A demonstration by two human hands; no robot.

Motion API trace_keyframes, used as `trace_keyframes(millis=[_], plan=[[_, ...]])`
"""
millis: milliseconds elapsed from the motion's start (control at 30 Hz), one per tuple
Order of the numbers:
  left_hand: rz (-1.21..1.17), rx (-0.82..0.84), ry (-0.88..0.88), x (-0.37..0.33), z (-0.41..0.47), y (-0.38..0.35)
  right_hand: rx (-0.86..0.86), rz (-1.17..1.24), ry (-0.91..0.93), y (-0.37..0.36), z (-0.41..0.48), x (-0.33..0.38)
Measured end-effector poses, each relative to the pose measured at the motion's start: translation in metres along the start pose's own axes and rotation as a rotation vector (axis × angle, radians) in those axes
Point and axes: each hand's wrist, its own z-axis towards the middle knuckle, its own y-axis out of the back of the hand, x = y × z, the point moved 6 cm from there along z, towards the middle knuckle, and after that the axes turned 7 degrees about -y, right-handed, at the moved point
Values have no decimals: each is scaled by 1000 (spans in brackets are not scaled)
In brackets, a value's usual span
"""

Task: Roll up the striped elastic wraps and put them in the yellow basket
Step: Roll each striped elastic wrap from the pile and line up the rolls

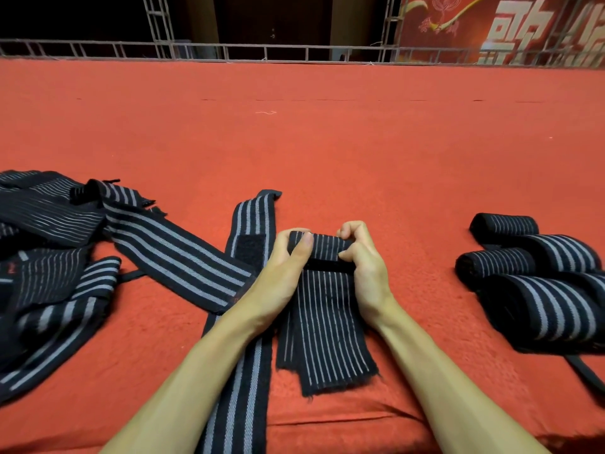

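A black wrap with thin white stripes (327, 322) lies flat in front of me, its far end turned into a small roll (325, 246). My left hand (284, 267) grips the roll's left end, thumb on top. My right hand (363, 267) pinches its right end with curled fingers. Under it lies a long wide-striped wrap (242, 371) with a velcro patch. Several unrolled wraps (65, 257) are heaped at the left. Several rolled wraps (540, 283) sit at the right. No yellow basket is in view.
Everything lies on a red carpeted floor (327, 142) that stretches far ahead. A metal truss railing (262, 54) runs along its back edge, with a red banner (507, 27) at the upper right.
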Motion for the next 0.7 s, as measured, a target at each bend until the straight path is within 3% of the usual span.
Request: trace_keyframes(millis=[167,433,600,700], plan=[[-68,19,-33,-4,-3,4,136,-70,-56,-6,-2,-5],[-30,4,-246,-8,-2,8,-116,-152,-130,4,4,-7],[16,-78,-245,-6,-3,13,-94,-276,-131,1,5,-9],[103,-43,-245,-5,-4,8,-94,-347,-147,1,5,-12]])
